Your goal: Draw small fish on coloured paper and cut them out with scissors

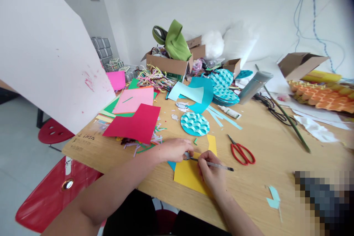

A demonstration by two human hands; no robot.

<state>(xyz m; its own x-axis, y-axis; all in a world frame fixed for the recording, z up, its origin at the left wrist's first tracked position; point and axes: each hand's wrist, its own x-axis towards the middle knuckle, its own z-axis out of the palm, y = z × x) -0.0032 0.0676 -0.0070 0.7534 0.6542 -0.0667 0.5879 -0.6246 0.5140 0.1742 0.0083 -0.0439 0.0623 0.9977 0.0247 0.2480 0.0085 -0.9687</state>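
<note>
My right hand (212, 172) grips a thin grey pen (221, 165), its tip end pointing left over a yellow sheet of paper (186, 177). With fingers bent down, my left hand (177, 149) presses a small grey-white paper cutout (187, 156) against the yellow sheet; most of the cutout is hidden under the fingertips. A blue paper corner (172, 165) shows from beneath the sheet. Just beyond my hands lies a turquoise paper disc (195, 124) with wavy white strips. Red-handled scissors (242, 153) rest to the right, their blades pointing away.
Fish cutouts (181, 106), a glue bottle (230, 112) and a grey flask (254, 87) stand or lie farther back. Red paper (134, 122) covers scraps at left. A cardboard box (167, 62) is behind. A green stick (293, 125) and blue scraps (273, 197) lie at right.
</note>
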